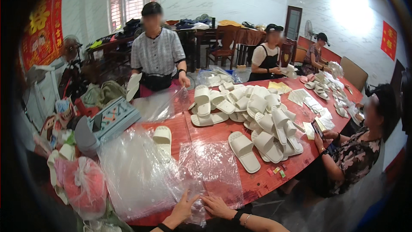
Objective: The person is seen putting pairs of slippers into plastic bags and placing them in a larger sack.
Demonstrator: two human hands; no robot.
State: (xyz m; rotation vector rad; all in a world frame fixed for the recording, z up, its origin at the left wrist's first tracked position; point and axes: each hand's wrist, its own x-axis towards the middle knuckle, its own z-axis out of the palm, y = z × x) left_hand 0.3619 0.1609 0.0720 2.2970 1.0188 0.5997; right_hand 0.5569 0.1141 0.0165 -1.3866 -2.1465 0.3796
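Note:
At the table's near edge, my left hand (183,209) rests on a clear plastic bag (216,169), index finger and thumb stretched apart. Beside it my right hand (217,207) lies on the same bag with its fingers extended. The bag is spread flat and looks empty. To its left is a stack of clear plastic bags (133,176). One cream slipper (162,141) lies on the far end of that stack. Right of my bag, another cream slipper (244,151) sits apart at the edge of a large slipper pile (257,107).
A grey-blue plastic case (113,118) and a pink bundle in clear plastic (81,184) stand at the left. Small coloured packets (276,172) lie near the right edge. Across the table a person (158,56) holds a slipper; a seated person (356,141) at right holds a phone (317,129).

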